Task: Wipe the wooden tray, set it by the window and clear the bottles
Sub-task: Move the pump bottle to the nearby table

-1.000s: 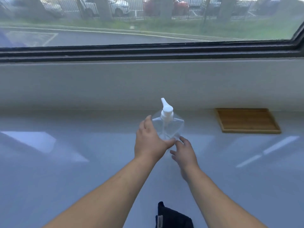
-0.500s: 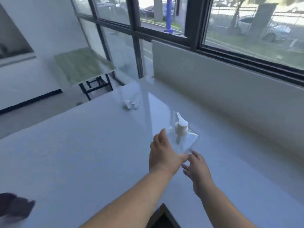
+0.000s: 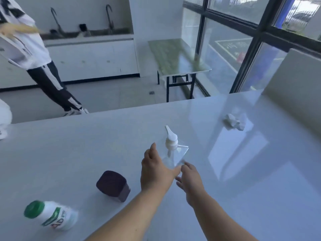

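Nearest to me, low on the left of the pale counter (image 3: 243,197), a white bottle with a green cap (image 3: 50,215) lies on its side, its long axis running left to right with the cap pointing left. Just beyond it sits a dark maroon container (image 3: 113,185), tipped slightly.

Both my forearms reach forward from the bottom of the view. My left hand (image 3: 155,169) has its grip closed around the left and near sides of a clear pump bottle (image 3: 175,154), thumb across the near face. My right hand (image 3: 190,177) touches the bottle's lower near corner with loosely spread fingers; I cannot tell whether it bears any weight. The bottle stands upright, directly ahead of both hands, its white pump nozzle pointing away from me and slightly left. I cannot tell if its base rests on the counter or hangs just above it.

Farther right, well apart, lies a crumpled white tissue (image 3: 234,123). The wooden tray is not visible. Beyond the counter are a folding table (image 3: 175,56), tall windows and a standing person (image 3: 34,54).

The lying bottle is nearer my left hand, which I judge must first release.
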`<state>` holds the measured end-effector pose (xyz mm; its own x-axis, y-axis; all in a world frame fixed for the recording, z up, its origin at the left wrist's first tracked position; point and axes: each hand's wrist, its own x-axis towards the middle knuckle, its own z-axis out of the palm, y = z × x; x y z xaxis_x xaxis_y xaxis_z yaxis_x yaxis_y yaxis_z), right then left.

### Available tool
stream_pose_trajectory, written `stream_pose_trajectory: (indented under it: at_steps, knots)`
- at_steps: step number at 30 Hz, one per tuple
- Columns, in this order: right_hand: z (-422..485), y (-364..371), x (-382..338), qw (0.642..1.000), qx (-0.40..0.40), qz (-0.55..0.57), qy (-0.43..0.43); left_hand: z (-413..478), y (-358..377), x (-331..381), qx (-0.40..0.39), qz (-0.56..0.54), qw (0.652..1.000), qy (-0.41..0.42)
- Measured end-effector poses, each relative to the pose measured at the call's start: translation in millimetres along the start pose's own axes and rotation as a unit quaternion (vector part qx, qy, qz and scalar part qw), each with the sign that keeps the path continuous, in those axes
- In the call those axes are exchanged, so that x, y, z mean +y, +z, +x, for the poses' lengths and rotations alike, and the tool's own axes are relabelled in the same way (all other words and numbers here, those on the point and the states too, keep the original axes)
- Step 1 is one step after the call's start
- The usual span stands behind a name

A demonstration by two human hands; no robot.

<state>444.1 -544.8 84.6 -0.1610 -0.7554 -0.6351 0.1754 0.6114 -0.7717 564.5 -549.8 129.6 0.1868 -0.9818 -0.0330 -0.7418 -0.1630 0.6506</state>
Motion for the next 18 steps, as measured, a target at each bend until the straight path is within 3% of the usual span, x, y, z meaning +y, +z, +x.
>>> stream_pose_trajectory:
  at_steps: [6, 18]
  knots:
    - [15.2, 51.1, 7.6, 0.999, -0.01, -0.031, 0.014, 21.5, -12.7, -43.2, 0.012, -0.001, 0.999, -0.03]
    - [25.0, 61.8, 20.8, 0.999, 0.013, -0.034, 0.023, 25.0, -4.5, -64.6, -0.004, -0.004, 0.999, -0.034]
